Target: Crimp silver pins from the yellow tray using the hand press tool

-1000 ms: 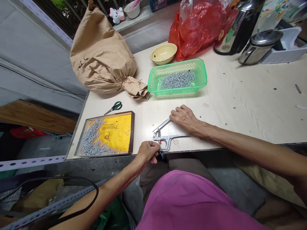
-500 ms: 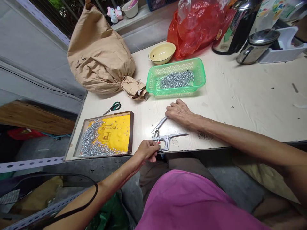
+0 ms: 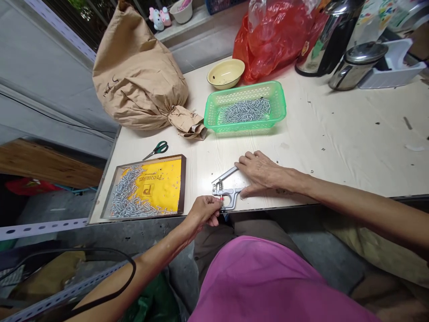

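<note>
Snap-fastener pliers (image 3: 231, 193) with grey handles and a coiled spring lie at the table's front edge, their jaws toward the left. My right hand (image 3: 259, 172) wraps the two spread handles, fingers over the upper one and thumb by the lower one. At the jaws, beside a small red part, the fingertips of my left hand (image 3: 206, 210) are pinched together. What they hold is hidden. To the left sits a shallow tray (image 3: 182, 185) with a yellow lining and many small silver metal pieces. Beyond the pliers stands a green basket (image 3: 246, 128) holding more such pieces.
Green-handled scissors (image 3: 157, 150) lie behind the tray. A tied brown sack (image 3: 140, 85), a cream bowl (image 3: 226, 74) and a red plastic bag (image 3: 271, 44) stand at the back. Steel pots (image 3: 358, 65) are at the far right.
My right hand has come down from the tip of the upper handle and now spans both handles. The left hand keeps its pinch at the jaws.
</note>
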Demonstrator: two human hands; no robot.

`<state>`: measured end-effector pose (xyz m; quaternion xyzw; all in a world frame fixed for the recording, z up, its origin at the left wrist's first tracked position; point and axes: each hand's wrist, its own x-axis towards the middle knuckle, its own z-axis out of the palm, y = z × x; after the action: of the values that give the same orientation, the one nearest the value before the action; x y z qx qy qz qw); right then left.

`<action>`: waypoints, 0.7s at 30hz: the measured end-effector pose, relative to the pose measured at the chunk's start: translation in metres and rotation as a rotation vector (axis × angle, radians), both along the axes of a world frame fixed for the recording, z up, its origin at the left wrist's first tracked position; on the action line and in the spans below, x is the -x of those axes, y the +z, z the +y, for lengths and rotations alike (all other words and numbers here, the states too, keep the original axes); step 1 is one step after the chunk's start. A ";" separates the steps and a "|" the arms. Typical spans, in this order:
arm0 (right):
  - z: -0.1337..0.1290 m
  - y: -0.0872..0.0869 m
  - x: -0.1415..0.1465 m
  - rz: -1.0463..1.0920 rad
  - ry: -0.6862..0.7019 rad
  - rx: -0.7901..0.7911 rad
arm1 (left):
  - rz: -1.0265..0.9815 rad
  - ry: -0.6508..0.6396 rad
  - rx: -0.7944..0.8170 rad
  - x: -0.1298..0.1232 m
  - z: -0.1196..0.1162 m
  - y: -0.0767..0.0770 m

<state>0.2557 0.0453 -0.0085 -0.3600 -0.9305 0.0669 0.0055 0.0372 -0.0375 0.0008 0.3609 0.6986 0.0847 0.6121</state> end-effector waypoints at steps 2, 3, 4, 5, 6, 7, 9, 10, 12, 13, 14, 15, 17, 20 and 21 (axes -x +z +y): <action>-0.009 0.002 -0.001 -0.015 -0.021 -0.004 | 0.002 0.001 0.005 0.000 0.001 0.000; -0.013 0.002 -0.002 -0.014 -0.029 -0.006 | 0.002 -0.001 0.010 0.000 0.001 0.000; -0.017 0.003 -0.003 -0.008 -0.037 -0.007 | 0.001 -0.003 0.017 0.000 0.001 0.000; -0.020 0.003 -0.004 0.003 -0.043 -0.006 | 0.001 -0.006 0.025 0.001 0.001 0.001; -0.022 0.004 -0.004 0.018 -0.047 -0.006 | 0.004 -0.015 0.028 0.002 0.000 0.002; -0.024 0.003 -0.005 0.035 -0.048 -0.006 | 0.021 -0.035 0.017 0.004 -0.002 0.003; -0.024 0.002 -0.004 0.062 -0.053 -0.007 | 0.133 -0.117 -0.091 0.008 -0.006 0.006; -0.023 0.001 -0.003 0.069 -0.053 -0.008 | 0.225 -0.172 -0.199 0.010 -0.008 0.008; -0.020 -0.001 0.003 0.068 -0.043 -0.004 | 0.425 -0.297 -0.490 0.012 -0.012 0.011; -0.019 -0.001 0.007 0.060 -0.035 0.000 | 0.506 -0.367 -0.635 0.011 -0.013 0.011; -0.017 -0.001 0.011 0.049 -0.026 0.004 | 0.564 -0.445 -0.761 0.009 -0.012 0.011; -0.016 -0.001 0.017 0.039 -0.018 0.009 | 0.601 -0.528 -0.860 0.007 -0.009 0.010; -0.014 0.001 0.027 0.020 -0.016 0.019 | 0.652 -0.688 -0.977 0.001 0.000 0.005; -0.012 0.006 0.037 -0.009 -0.028 0.048 | 0.689 -0.847 -1.004 -0.004 0.021 -0.003; -0.012 0.008 0.038 -0.023 -0.030 0.069 | 0.691 -0.887 -0.988 -0.004 0.027 -0.005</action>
<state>0.2177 0.0335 -0.0003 -0.3749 -0.9221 0.0946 -0.0167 0.0415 -0.0101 -0.0038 0.8475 0.5208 0.0156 0.1011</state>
